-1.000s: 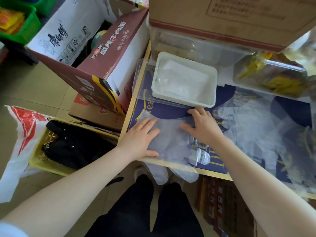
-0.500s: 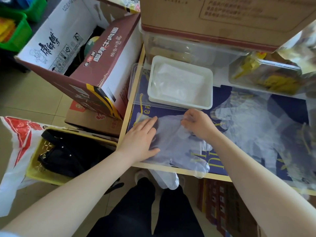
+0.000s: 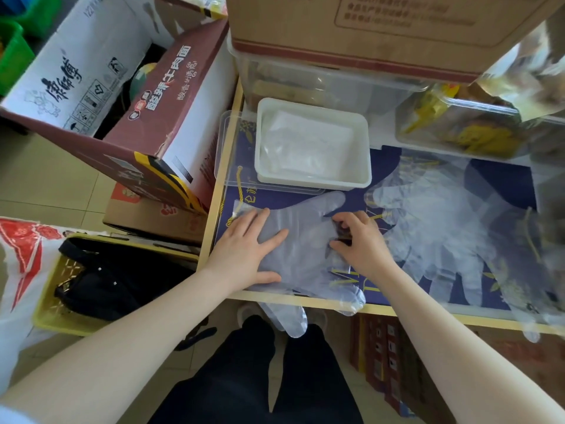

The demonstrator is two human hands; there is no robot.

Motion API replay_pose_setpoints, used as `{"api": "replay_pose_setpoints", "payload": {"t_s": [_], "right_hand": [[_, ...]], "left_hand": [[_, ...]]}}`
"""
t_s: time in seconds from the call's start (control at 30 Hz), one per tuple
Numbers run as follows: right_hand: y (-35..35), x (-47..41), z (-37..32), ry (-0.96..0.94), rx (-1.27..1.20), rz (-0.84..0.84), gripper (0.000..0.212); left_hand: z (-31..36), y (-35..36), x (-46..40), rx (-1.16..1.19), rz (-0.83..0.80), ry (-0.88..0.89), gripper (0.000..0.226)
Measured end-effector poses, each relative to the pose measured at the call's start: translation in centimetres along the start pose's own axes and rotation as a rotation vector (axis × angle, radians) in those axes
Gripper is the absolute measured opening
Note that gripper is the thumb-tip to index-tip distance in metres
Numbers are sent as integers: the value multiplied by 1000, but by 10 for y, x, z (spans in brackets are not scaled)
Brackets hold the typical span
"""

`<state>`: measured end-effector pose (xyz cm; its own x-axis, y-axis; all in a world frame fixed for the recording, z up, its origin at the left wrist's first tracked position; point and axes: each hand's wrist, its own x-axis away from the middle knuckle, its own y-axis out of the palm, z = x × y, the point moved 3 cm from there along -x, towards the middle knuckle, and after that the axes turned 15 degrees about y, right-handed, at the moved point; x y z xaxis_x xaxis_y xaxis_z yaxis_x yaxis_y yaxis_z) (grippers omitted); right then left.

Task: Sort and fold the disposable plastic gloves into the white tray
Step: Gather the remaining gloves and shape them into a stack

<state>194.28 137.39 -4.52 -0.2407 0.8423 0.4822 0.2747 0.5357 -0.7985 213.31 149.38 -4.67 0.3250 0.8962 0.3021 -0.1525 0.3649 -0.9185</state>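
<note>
1. Two hands are ours: the left hand [image 3: 244,249] lies flat with fingers spread, pressing the near-left part of a clear glove [image 3: 302,243] onto the tabletop [image 3: 382,307].
2. Our right hand [image 3: 360,240] has its fingers curled, pinching that glove's film at its right side, just near of the tray.
3. One white tray [image 3: 313,179] sits far of our hands on the tabletop; folded gloves [image 3: 305,145] lie inside it, their count unclear to us.
4. One glove is under our hands; its fingers hang over the near edge of the tabletop, and one of its tips reaches toward the tray.
5. Loose gloves [image 3: 440,228] lie spread to the right, overlapping; we cannot count them.
6. One clear lid [image 3: 224,148] lies under the tray's left side.
7. Two clear tubs stand far: one tub [image 3: 305,84] behind the tray, another tub [image 3: 458,130] at far right with yellow contents.
8. One brown carton [image 3: 367,22] rests on the far tub.
9. One open noodle box [image 3: 128,117] stands left of the tabletop, and one yellow basket [image 3: 58,289] sits on the floor near left.
</note>
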Motion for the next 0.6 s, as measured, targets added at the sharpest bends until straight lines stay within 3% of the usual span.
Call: {"api": "replay_pose_setpoints", "payload": {"t_s": [0.13,0.27,0.33,0.47,0.53,0.6], "right_hand": [[4,-3,-5,-40,-110,87,29],[3,-1,-17,-54,-367,18,4],[-3,-2,-15,-40,-373,127,5],[-20,-1,-1,-282,69,510,7],[-21,2,16,-334,265,533,17],[-23,7,31,-263,300,523,23]], "left_hand": [[-3,-2,0,-4,0,8,86],[-4,3,0,65,-12,29,83],[-3,2,0,66,-36,31,84],[-3,3,0,49,-58,27,85],[-3,2,0,39,-70,21,87],[-3,2,-1,29,-98,9,90]]}}
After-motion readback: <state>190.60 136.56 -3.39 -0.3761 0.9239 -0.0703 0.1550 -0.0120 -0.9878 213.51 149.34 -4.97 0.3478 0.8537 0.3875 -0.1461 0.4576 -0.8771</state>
